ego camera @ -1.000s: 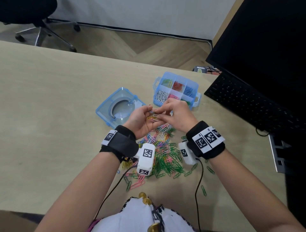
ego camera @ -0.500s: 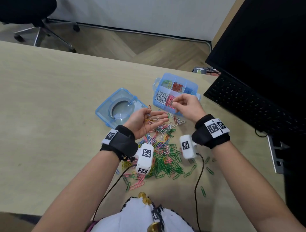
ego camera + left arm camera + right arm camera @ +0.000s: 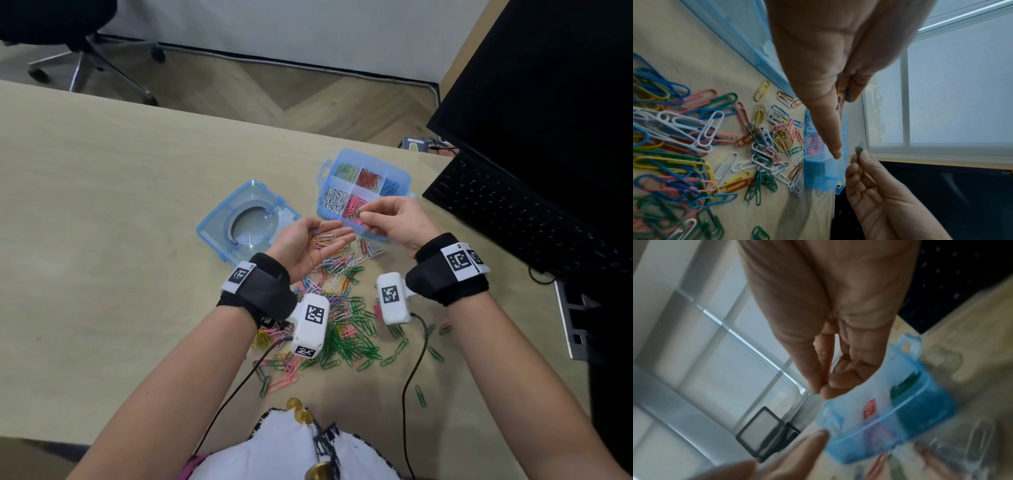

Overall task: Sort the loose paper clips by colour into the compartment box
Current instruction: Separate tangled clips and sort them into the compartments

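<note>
A blue compartment box (image 3: 407,178) stands open on the desk and holds clips sorted by colour: white, pink, red, blue and green-yellow. Loose mixed paper clips (image 3: 346,318) lie heaped between my wrists. My left hand (image 3: 329,236) lies palm up with its fingers straight and carries a few clips (image 3: 322,241), white and yellow among them. My right hand (image 3: 361,215) pinches a green paper clip (image 3: 859,148) between thumb and forefinger, above the box's near edge by the pink compartment (image 3: 352,205). The right wrist view is blurred, with the box (image 3: 900,410) under the pinching fingers.
The box's clear blue lid (image 3: 219,236) lies on the desk left of the box. A black keyboard (image 3: 513,219) and a monitor (image 3: 565,85) stand to the right. Two cables run over the near desk (image 3: 120,205). An office chair (image 3: 68,27) stands beyond the far edge.
My right hand has left my left palm with the green clip and moved right to the box. My left hand has opened flat, palm up, with clips still on it.
</note>
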Motion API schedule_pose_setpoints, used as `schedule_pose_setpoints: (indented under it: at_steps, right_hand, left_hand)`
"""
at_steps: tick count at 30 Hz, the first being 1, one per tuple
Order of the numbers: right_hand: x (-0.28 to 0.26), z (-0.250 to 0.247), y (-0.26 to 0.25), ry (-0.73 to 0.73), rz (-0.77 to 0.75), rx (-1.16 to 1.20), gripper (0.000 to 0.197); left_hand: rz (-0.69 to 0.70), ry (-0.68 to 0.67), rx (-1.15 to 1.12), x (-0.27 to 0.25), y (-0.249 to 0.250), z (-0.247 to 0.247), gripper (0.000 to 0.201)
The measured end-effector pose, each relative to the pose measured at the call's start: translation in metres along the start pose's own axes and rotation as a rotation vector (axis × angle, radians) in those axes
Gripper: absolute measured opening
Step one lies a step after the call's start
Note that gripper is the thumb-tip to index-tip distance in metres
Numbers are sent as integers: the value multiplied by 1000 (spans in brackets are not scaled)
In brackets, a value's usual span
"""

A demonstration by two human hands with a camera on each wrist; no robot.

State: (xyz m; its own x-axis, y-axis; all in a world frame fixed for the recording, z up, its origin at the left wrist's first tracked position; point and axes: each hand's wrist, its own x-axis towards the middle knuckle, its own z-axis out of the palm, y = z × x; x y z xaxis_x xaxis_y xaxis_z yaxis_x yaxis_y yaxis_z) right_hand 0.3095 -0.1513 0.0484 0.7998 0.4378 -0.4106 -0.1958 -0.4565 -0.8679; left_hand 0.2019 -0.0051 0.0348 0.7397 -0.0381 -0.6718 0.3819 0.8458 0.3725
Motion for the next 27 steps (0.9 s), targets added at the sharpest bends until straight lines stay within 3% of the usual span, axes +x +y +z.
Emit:
schedule_pose_setpoints:
  at_steps: [3, 5, 12, 16, 21, 27]
  right_hand:
    - [8, -14, 5, 201, -4, -292, 10]
    - [5, -19, 4, 249, -25, -512, 16]
    - [-26, 20, -10, -18, -326, -498, 18]
    - [-25, 32, -11, 31, -425, -594, 13]
    - [-27, 33, -13, -94, -488, -716, 2]
    - [-28, 31, -9, -95, -566, -628, 9]
  left_hand:
    - [-4, -32, -18, -3, 0, 0, 42]
    - [-5, -53, -47, -4, 0, 0, 43]
    - [22, -35, -74, -2, -1, 4, 47]
    - [8, -54, -60, -6, -1, 6, 44]
    - [5, -57, -78, -10, -1, 7, 40]
    - [4, -58, -127, -7, 1, 10, 39]
